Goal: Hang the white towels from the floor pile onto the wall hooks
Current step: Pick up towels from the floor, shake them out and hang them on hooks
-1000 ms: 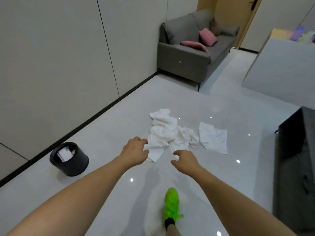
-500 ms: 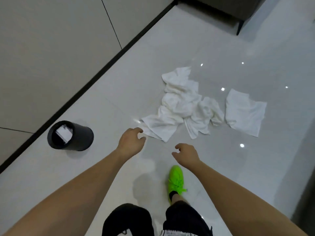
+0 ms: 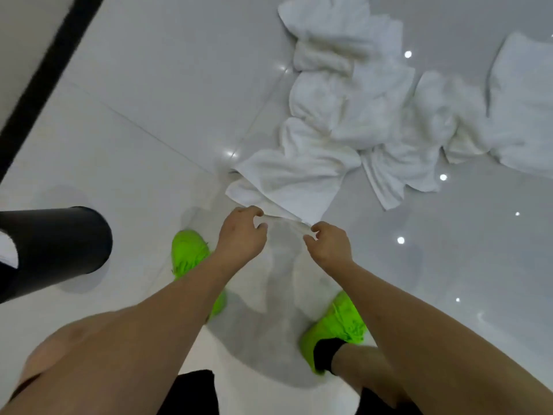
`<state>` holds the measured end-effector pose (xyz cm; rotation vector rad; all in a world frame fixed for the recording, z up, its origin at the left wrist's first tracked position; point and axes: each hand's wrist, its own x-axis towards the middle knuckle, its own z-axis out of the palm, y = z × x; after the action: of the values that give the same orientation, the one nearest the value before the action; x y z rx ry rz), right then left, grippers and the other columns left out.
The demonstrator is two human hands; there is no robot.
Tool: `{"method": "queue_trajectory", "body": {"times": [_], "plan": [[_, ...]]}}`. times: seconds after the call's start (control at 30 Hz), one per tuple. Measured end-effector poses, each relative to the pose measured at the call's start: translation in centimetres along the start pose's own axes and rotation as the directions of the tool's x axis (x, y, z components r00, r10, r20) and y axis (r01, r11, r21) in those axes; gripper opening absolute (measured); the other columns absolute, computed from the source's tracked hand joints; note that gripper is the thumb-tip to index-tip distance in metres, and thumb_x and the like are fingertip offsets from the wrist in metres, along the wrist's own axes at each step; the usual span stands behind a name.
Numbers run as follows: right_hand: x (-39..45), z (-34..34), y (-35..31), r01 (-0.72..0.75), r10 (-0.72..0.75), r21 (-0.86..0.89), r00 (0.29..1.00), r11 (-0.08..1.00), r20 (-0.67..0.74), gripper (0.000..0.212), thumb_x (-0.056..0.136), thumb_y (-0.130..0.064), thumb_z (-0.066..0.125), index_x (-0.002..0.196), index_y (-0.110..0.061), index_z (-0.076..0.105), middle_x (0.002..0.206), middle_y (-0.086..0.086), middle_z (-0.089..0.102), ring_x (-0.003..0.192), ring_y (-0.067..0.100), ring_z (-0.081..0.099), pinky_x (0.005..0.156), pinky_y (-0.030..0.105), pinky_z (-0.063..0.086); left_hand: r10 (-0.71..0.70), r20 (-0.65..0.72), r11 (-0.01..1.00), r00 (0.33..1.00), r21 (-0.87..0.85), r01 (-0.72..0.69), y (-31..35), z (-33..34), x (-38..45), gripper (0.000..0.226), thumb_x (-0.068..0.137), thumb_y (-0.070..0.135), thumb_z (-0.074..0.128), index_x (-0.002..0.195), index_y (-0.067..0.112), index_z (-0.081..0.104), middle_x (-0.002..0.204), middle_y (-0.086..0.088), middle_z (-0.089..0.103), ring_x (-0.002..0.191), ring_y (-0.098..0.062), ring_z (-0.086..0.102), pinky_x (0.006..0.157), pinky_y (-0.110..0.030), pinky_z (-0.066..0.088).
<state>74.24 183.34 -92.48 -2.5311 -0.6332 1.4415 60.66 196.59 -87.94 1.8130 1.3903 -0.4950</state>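
A pile of crumpled white towels [image 3: 353, 115] lies on the glossy floor ahead of me. Its nearest towel [image 3: 293, 178] spreads flat toward my feet. One more towel [image 3: 523, 109] lies flat at the right edge. My left hand [image 3: 242, 232] and my right hand [image 3: 327, 244] are both low at the near hem of the nearest towel. Their fingers are curled and apart, with the fingertips touching the hem. No wall hooks are in view.
A black cylindrical bin [image 3: 57, 244] stands close on my left. Behind it, a dark baseboard [image 3: 45, 70] runs along the wall. My bright green shoes [image 3: 191, 253] [image 3: 338, 324] stand just short of the towels. Ceiling lights glint on the pale tiled floor [image 3: 179, 85].
I have stepped up to the pile and bent down, so the view now points at the floor. Both hands have dropped to the near hem of the closest towel.
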Motion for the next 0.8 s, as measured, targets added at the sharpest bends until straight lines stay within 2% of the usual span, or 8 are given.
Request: {"method": "queue_trajectory", "body": {"times": [0.07,0.2,0.3,0.33,0.4,0.57,0.67,0.8], "plan": [[5.1,4.0,0.8,-0.009,0.009,-0.003,0.999,1.000,-0.039,0.044,0.089,-0.035,0.061,0.127,-0.013,0.058,0.112,0.009,0.065,0.105,0.026,0.060,0.083,0.030,0.044,-0.001,0.030,1.000,1.000,0.024,0.000,-2.7,2.9,5.0,0.034,0.092,0.030,0.057,0.124,0.020,0.059,0.124,-0.005,0.054,0.095,-0.018,0.054,0.080,-0.023,0.035],[13.8,10.7,2.1,0.039,-0.072,-0.149,0.972,0.988,-0.223,0.053,0.083,-0.036,0.070,0.126,-0.012,0.051,0.118,0.013,0.052,0.108,0.031,0.048,0.087,0.036,0.042,0.024,0.094,0.994,0.995,0.100,-0.033,-7.6,7.7,13.3,0.034,0.091,0.027,0.057,0.124,0.018,0.059,0.121,-0.006,0.056,0.102,-0.022,0.055,0.080,-0.024,0.036],[17.6,13.4,2.8,0.022,-0.103,-0.242,0.940,0.970,-0.325,0.030,0.084,-0.023,0.066,0.111,-0.013,0.058,0.115,0.013,0.050,0.100,0.031,0.046,0.082,0.037,0.041,0.030,0.131,0.985,0.991,0.166,-0.051,-9.7,10.1,16.8,0.033,0.091,0.026,0.056,0.122,0.018,0.060,0.117,-0.008,0.057,0.103,-0.023,0.055,0.079,-0.023,0.033],[18.2,13.8,3.0,0.005,-0.086,-0.221,0.930,0.975,-0.357,0.022,0.084,-0.015,0.061,0.106,-0.013,0.062,0.112,0.012,0.050,0.096,0.030,0.047,0.080,0.036,0.041,0.031,0.145,0.981,0.989,0.183,-0.058,-10.0,10.5,17.4,0.033,0.091,0.026,0.055,0.122,0.017,0.060,0.117,-0.009,0.056,0.104,-0.023,0.054,0.079,-0.022,0.032],[18.3,13.7,3.0,0.002,-0.053,-0.131,0.920,0.991,-0.388,0.024,0.084,-0.005,0.056,0.103,-0.013,0.068,0.109,0.010,0.054,0.094,0.029,0.049,0.079,0.035,0.041,0.028,0.167,0.977,0.986,0.203,-0.062,-10.0,10.5,17.5,0.033,0.092,0.027,0.055,0.123,0.017,0.060,0.119,-0.009,0.056,0.107,-0.025,0.054,0.080,-0.022,0.032],[12.0,9.0,0.6,0.049,0.028,0.205,0.933,0.978,-0.359,0.023,0.093,-0.008,0.046,0.104,-0.015,0.066,0.088,0.005,0.067,0.080,0.026,0.062,0.072,0.034,0.048,0.050,0.212,0.974,0.976,0.206,-0.095,-6.5,6.8,12.2,0.034,0.092,0.028,0.056,0.124,0.017,0.059,0.126,-0.010,0.055,0.114,-0.026,0.053,0.089,-0.025,0.036],[4.9,3.4,-2.2,0.051,0.083,0.352,0.931,0.935,-0.356,0.024,0.096,-0.012,0.045,0.112,-0.016,0.063,0.091,0.008,0.069,0.082,0.026,0.061,0.072,0.031,0.046,0.111,0.227,0.967,0.967,0.200,-0.158,-1.7,1.8,6.2,0.039,0.093,0.028,0.055,0.130,0.018,0.055,0.127,-0.011,0.054,0.116,-0.026,0.052,0.092,-0.025,0.035],[-5.7,-6.0,-6.3,0.098,0.116,0.506,0.920,0.857,-0.375,0.026,0.094,-0.009,0.047,0.111,-0.018,0.065,0.091,-0.001,0.066,0.082,0.016,0.058,0.072,0.023,0.039,0.242,0.190,0.944,0.952,0.182,-0.276,7.0,-6.9,-2.4,0.055,0.092,0.028,0.056,0.144,0.021,0.041,0.132,-0.013,0.051,0.121,-0.028,0.049,0.097,-0.029,0.036]]}}
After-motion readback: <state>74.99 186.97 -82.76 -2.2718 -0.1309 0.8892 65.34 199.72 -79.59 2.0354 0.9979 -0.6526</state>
